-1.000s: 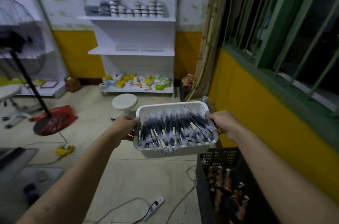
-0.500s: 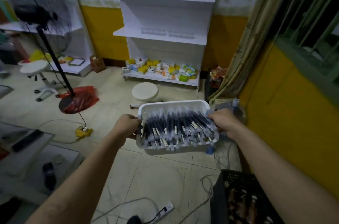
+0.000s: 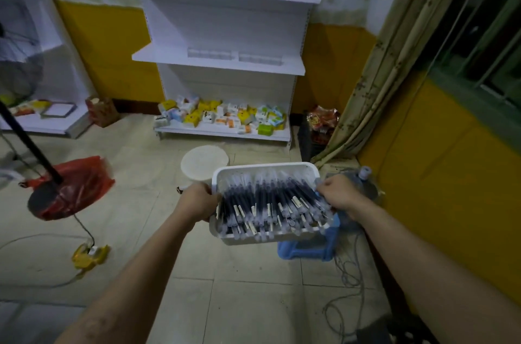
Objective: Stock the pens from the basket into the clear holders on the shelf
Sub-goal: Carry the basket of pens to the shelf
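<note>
A white basket (image 3: pixel 259 170) full of dark pens (image 3: pixel 270 202) hangs in front of me at waist height. My left hand (image 3: pixel 198 202) grips its left rim and my right hand (image 3: pixel 339 194) grips its right rim. Ahead stands a white shelf unit (image 3: pixel 217 61). Two rows of clear holders (image 3: pixel 234 55) sit on its middle shelf and look empty.
A white round stool (image 3: pixel 204 160) stands between me and the shelf. A blue stool (image 3: pixel 307 249) sits under the basket's right side. The fan base with a red bag (image 3: pixel 64 188) is at the left; cables (image 3: pixel 346 281) trail on the floor. Small boxes (image 3: pixel 225 115) fill the bottom shelf.
I have carried the basket closer to the shelf unit, which now looms larger. The black crate has dropped out of view and a blue stool appears below the basket.
</note>
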